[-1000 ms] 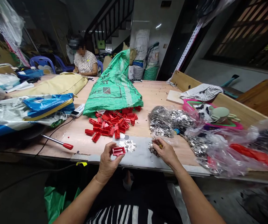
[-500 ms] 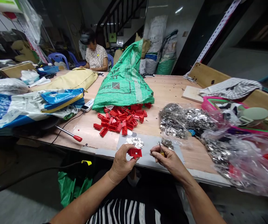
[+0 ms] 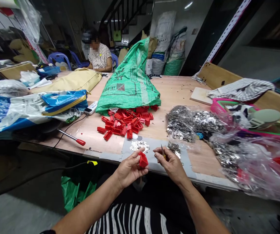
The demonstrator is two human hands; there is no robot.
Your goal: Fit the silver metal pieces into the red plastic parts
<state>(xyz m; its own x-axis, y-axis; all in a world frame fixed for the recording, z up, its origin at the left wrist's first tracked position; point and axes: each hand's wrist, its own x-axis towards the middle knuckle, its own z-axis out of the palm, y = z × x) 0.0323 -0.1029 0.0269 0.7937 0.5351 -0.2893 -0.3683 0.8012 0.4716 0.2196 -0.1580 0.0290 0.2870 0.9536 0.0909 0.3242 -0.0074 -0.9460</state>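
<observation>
While the left hand [image 3: 131, 166] holds up a red plastic housing [image 3: 143, 160] by the near edge of the surface [image 3: 172, 92], the right hand [image 3: 171, 164] faces it with a yellow-handled pointed tool [image 3: 164, 156]; the step appears to be handwork on this single housing, with the hands close but apart. A next move would probably call for a steady left hold and careful lining-up of the right fingertips with the housing. The left fingers pinch the housing, palm turned partly up, the lower fingers spread loosely beneath. The right fingers curl around the tool, its dark tip pointing upward; whether they also grip a metal piece is too small to tell. Both forearms angle inward, near a pile of silvery plates [image 3: 139, 146] and a pile of darker metal parts [image 3: 174, 149].
</observation>
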